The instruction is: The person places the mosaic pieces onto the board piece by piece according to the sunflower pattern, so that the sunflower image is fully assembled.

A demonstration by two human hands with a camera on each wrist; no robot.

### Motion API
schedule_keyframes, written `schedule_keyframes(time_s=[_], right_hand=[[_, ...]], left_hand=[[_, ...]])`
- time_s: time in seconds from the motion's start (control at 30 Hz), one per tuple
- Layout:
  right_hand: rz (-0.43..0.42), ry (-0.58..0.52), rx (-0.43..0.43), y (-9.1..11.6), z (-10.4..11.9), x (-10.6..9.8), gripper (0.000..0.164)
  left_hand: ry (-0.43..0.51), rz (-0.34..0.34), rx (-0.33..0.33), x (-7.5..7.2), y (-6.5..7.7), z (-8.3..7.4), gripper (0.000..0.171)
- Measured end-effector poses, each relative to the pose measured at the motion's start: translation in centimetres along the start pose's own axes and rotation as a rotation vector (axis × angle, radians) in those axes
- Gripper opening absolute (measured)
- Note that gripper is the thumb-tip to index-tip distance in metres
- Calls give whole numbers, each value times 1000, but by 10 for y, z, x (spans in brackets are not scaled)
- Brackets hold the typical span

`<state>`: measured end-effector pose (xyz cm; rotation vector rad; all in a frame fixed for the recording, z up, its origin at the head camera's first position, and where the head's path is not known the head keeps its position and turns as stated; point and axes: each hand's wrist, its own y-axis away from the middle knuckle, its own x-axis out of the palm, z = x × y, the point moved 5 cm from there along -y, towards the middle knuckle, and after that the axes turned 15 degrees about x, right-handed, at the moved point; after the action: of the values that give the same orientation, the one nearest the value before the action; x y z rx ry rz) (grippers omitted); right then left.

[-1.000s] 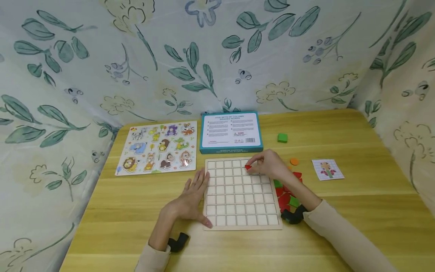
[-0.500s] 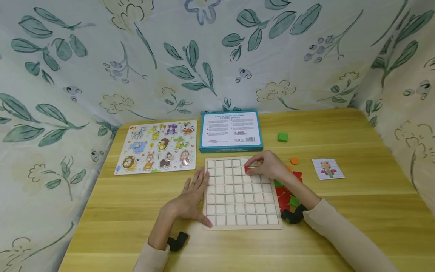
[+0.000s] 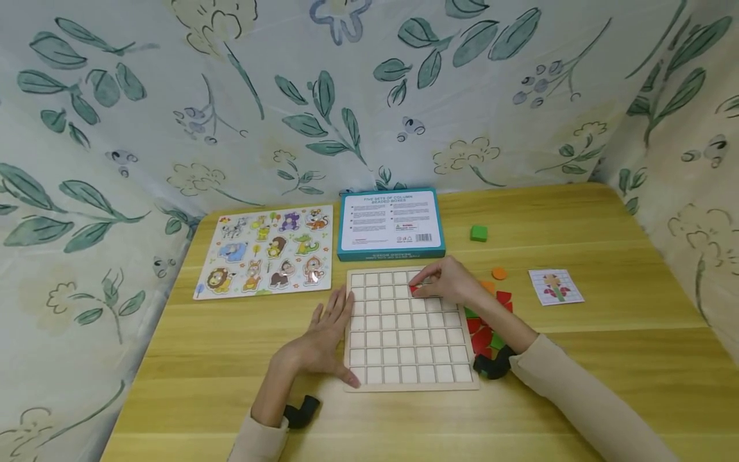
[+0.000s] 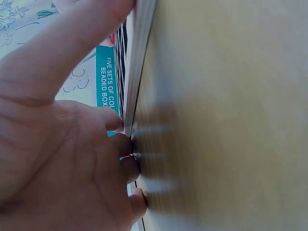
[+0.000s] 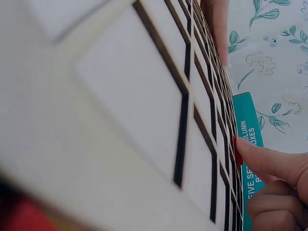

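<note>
A pale wooden board [image 3: 412, 387] with a grid of square recesses lies in the middle of the table. Along its left edge rests my left hand [image 3: 314, 343], fingers spread, thumb at the lower left corner. The left wrist view has those fingertips [image 4: 137, 204] touching the board's side. Over the board's upper rows, my right hand [image 3: 453, 282] pinches a small red piece [image 3: 413, 290] between thumb and fingers. In the right wrist view the red piece [image 5: 237, 151] meets the grid surface; whether it sits in a recess I cannot tell.
Several red, green and orange pieces [image 3: 480, 340] lie right of the board, partly under my right forearm. A pattern card [image 3: 556, 287] is farther right. Behind are a green block [image 3: 478, 233], a blue-edged box [image 3: 391, 224] and an animal puzzle [image 3: 265, 251] at left.
My right hand has shifted slightly left across the upper part of the board with the red piece. The left hand stays in place.
</note>
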<state>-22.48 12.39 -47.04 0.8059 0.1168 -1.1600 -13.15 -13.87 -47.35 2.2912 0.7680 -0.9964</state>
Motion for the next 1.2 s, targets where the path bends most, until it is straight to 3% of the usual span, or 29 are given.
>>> schedule_keyframes(time_s=[0.3,0.73,1.2], right_hand=[[-24,1,33,-1,-3,-1,18],[-7,-4,1,-2,-1,0,15],[-56,34,4,2,-3,-4,10]], left_hand=[[3,-1,1,0,-1,0,157],[1,2,-8,0,0,2,157],[9,-10,12,1,0,2,156]])
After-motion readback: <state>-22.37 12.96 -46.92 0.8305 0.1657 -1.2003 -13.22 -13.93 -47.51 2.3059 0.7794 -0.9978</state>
